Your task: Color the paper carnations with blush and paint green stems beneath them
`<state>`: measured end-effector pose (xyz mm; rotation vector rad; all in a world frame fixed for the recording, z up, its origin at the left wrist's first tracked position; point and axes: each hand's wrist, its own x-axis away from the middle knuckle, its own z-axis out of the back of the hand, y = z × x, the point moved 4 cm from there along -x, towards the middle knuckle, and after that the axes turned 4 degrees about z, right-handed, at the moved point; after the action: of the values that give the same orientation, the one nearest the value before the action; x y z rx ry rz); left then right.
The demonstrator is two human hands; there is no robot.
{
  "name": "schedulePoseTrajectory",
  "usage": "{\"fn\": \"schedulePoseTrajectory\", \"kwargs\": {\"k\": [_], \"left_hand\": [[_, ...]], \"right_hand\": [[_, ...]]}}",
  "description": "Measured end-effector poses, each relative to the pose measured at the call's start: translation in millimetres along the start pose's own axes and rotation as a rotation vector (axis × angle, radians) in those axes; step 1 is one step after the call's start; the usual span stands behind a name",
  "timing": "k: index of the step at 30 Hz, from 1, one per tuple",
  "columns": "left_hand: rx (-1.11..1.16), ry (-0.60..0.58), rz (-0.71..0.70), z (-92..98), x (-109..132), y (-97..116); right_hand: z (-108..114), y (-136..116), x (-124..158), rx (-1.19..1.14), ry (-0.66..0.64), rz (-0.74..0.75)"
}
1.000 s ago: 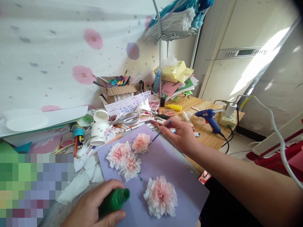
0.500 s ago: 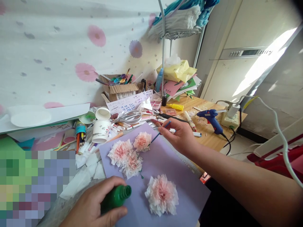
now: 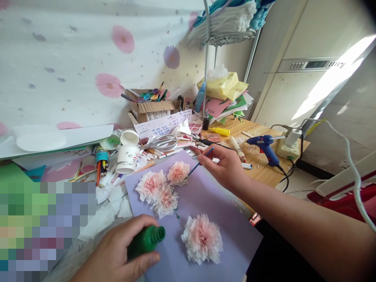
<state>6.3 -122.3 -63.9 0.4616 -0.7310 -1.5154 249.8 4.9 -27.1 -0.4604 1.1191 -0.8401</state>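
Note:
My left hand (image 3: 123, 250) is closed around a small green bottle (image 3: 147, 239), its uncapped mouth tilted to the right over the lavender paper (image 3: 235, 231). Between the thumb and fingers of my right hand (image 3: 223, 162) is a thin blue stick (image 3: 196, 167). Its lower tip reaches the edge of the upper paper flower (image 3: 178, 173); whether it touches the petals or the paper, I cannot tell. Two more pink-and-white flowers (image 3: 150, 186) sit close by at the left. A larger tissue flower (image 3: 202, 239) lies lower on the sheet. A short green mark (image 3: 177, 214) shows below the cluster.
Behind the paper are strewn markers, scissors (image 3: 164, 143) and a paper cup (image 3: 127, 158). A cardboard box (image 3: 155, 111) of brushes stands against the wall. A blue glue gun (image 3: 264, 147) and a power strip (image 3: 289, 149) are at the right. White paper scraps (image 3: 100, 221) lie left.
The camera view has shifted slightly, so everything appears a little to the right. Both hands keep their holds, and the stick's tip stays by the upper flower.

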Motion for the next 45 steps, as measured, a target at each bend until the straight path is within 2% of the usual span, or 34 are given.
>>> {"fn": "schedulePoseTrajectory", "kwargs": {"k": [9, 15, 20, 32, 45], "left_hand": [[-0.002, -0.005, 0.005, 1.2, 0, 2], [-0.013, -0.029, -0.005, -0.3, 0, 0], [-0.004, -0.053, -0.023, -0.3, -1, -1], [-0.008, -0.042, -0.075, 0.7, -1, 6], [0.002, -0.064, -0.005, 1.0, 0, 6]], "right_hand": [[6, -5, -2, 0.075, 0.018, 0.057], [10, -6, -1, 0.024, 0.009, -0.003], [8, -9, -2, 0.079, 0.032, 0.057], [6, -8, -2, 0.089, 0.035, 0.024], [2, 2, -2, 0.030, -0.001, -0.019]]}}
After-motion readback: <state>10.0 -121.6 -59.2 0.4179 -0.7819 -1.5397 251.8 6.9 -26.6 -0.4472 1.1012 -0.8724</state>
